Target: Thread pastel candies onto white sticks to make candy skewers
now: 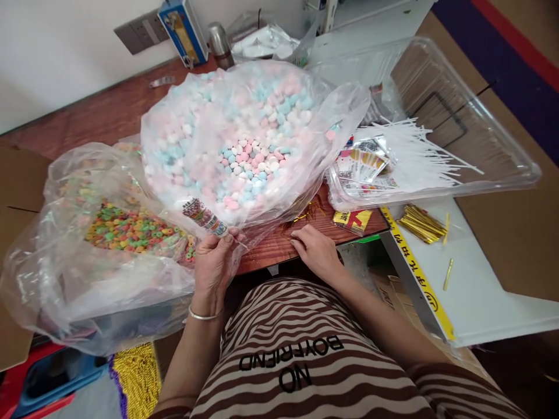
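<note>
My left hand (215, 259) is closed around the gathered end of a small printed clear packet (203, 216), with something pink showing near the thumb. The packet tilts up over the front edge of a large clear plastic bag of pastel candies (248, 160) in pink, blue and white. My right hand (318, 250) rests at the table's front edge, its fingers curled together. Just beyond it lie loose gold twist ties (308, 210). Whether a tie is between those fingertips is too small to tell.
At left stands a clear bag of colourful ring-shaped pieces (131, 227). A clear plastic bin (493, 137) at right holds white sticks (419, 154) and printed packets (364, 163). A bundle of gold ties (423, 223) lies on the white surface (480, 279).
</note>
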A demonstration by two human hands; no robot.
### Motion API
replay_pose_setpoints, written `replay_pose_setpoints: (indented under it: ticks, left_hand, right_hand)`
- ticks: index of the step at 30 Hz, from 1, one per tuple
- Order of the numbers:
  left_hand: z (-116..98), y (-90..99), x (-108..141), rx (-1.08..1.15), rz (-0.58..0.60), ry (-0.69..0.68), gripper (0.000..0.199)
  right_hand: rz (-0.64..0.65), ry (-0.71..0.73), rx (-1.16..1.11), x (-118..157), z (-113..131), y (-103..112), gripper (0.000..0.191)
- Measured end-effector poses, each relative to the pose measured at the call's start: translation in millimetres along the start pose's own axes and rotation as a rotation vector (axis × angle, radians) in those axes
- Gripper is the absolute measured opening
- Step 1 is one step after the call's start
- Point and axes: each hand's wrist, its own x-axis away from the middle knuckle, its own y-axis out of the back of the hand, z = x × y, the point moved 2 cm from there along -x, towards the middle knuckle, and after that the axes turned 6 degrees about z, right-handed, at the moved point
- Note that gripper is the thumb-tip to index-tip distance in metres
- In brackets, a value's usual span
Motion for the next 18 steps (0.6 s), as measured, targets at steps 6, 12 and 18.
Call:
replay_pose_setpoints:
  ticks: [6,12,18]
  left_hand:
    - [2,9.8,9,-0.03,-0.039,-0.001,0.033]
    - [8,18.3,14,-0.057,0.012,0.028,0.026]
    - [5,29.7,16,-0.385,0.097,-0.001,0.024]
  right_hand:
    - [0.022,-0.044,0.108,-14,13,-12,0.017]
    - [0.047,-0.076,0.021,-22,10,-12,0.017]
    - [-0.066,0.022,-0.227,-15,6,-4,0.015]
